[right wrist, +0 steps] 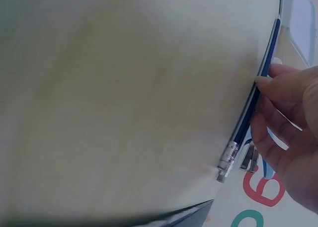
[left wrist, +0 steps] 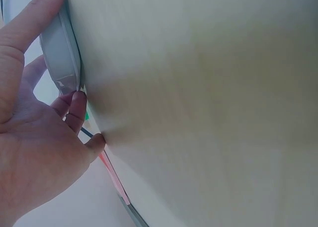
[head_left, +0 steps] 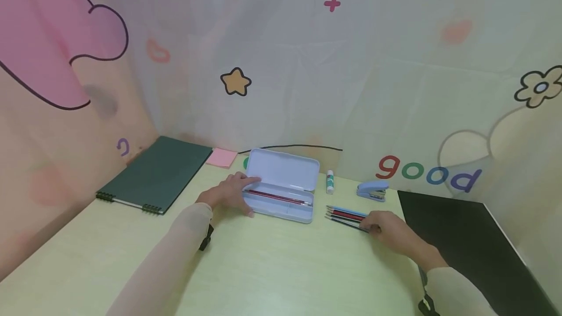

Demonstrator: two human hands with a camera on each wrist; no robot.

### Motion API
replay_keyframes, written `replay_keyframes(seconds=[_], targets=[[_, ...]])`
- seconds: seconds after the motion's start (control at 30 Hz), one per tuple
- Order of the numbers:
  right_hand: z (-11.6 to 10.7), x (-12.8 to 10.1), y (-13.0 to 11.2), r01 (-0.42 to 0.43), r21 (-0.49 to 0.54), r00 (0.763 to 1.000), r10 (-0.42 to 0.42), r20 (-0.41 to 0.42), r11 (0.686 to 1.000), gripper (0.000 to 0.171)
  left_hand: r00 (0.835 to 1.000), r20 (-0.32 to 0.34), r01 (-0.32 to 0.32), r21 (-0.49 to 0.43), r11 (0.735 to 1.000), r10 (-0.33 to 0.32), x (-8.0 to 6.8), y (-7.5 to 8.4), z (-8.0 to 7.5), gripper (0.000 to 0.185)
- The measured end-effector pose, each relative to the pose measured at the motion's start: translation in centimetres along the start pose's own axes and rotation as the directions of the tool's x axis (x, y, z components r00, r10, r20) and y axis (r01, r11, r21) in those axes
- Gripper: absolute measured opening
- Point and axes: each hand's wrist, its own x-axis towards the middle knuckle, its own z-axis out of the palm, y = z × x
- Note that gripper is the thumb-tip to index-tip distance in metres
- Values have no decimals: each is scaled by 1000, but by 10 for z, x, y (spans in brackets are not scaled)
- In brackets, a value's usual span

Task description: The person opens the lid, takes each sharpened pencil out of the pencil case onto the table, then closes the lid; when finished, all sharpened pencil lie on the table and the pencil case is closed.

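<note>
Left hand (head_left: 228, 193): grip spread, touching the left end of an open pencil case (head_left: 272, 211) on the counter (head_left: 272, 267). Red pencil (head_left: 276, 196): inside. Packing, as judged: partly done, several pencils (head_left: 341, 213) outside, right of case. Right hand (head_left: 392, 230): grip pinching a dark pencil (right wrist: 269, 53); whether others too, unclear.

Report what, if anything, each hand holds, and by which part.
Left hand: the pencil case, by its left end. Right hand: a dark blue pencil, near its middle; grip on the pencils beside it is unclear.
</note>
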Motion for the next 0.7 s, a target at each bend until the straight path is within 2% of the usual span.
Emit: replay_keyframes(seconds=[0.2, 0.7], targets=[[4, -2, 5, -40, -67, 997, 35, -66, 997, 19, 1000, 5, 8, -5, 1000, -8, 3, 0, 0, 101], [1, 7, 11, -102, -78, 992, 96, -82, 992, 22, 1000, 5, -16, 6, 1000, 16, 1, 0, -1, 101]])
